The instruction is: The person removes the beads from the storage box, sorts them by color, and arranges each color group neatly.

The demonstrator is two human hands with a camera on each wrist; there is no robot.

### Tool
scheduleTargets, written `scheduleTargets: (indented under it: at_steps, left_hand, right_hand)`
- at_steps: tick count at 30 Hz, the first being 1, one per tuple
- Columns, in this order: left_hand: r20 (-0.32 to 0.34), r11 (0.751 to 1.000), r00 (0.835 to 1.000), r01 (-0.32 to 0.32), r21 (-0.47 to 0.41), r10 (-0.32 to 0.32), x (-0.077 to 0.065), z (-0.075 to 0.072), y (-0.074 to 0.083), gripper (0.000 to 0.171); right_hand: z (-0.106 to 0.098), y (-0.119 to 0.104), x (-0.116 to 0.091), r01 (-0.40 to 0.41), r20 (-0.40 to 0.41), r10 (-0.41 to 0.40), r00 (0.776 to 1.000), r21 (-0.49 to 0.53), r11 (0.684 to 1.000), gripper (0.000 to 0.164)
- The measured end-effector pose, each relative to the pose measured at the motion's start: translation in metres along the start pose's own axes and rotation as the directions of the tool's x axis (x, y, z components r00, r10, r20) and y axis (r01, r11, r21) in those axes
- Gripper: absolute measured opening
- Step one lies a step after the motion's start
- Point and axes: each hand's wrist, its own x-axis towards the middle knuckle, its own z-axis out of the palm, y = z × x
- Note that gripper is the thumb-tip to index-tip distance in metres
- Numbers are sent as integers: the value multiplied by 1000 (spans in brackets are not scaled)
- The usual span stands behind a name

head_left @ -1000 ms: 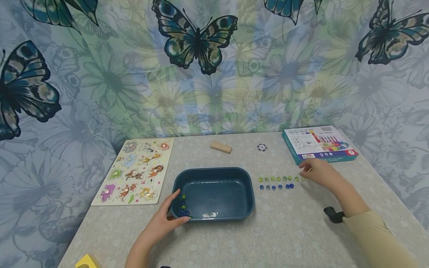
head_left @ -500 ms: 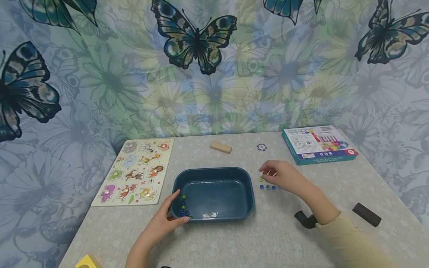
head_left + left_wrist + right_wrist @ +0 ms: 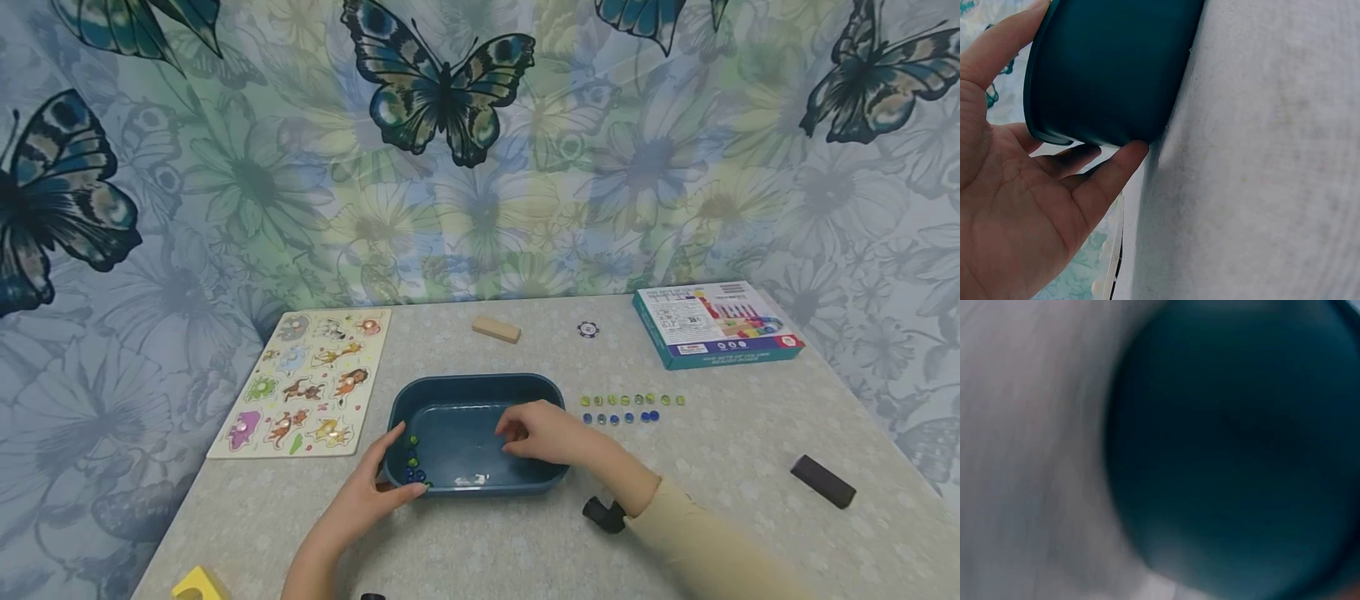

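Observation:
A dark blue-green plastic tub point(image 3: 450, 385) sits mid-table. My left hand point(image 3: 370, 479) grips its left end, thumb on the near rim and fingers round the side; the left wrist view shows the palm point(image 3: 1010, 187) against the tub's outer wall point(image 3: 1110, 69). Several green and blue glass marbles point(image 3: 414, 462) lie in the tub's left side. Over its right half hovers my right hand point(image 3: 543, 433), fingers loosely bent, with nothing visible between them. Right of the tub lie a row of green marbles point(image 3: 625, 400) and a row of blue marbles point(image 3: 615, 419). Only the blurred tub point(image 3: 1229, 456) shows in the right wrist view.
An animal puzzle board point(image 3: 300, 383) lies at left. Behind the tub are a wooden block point(image 3: 496, 328) and a poker chip point(image 3: 588, 330). A flat game box point(image 3: 717, 325) stands back right, a black bar point(image 3: 823, 481) front right, and a yellow piece point(image 3: 198, 583) front left.
My right hand has moved left from the far end of the green row, past the marble rows, to above the tub. My left hand keeps its place on the tub.

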Motion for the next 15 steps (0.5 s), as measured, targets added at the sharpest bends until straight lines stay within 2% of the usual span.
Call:
scheduleTargets:
  at_steps: [6,15]
  left_hand:
    - [7,1000,1000,-12,-7,12,0,-1,0,88]
    - [19,1000,1000,-8,-20,9,0,-2,-2,88]
  right_hand:
    - [28,-13,22,-35,87,31,996,47,998,17]
    - [52,-40,48,-42,129,38,991,35,998,18]
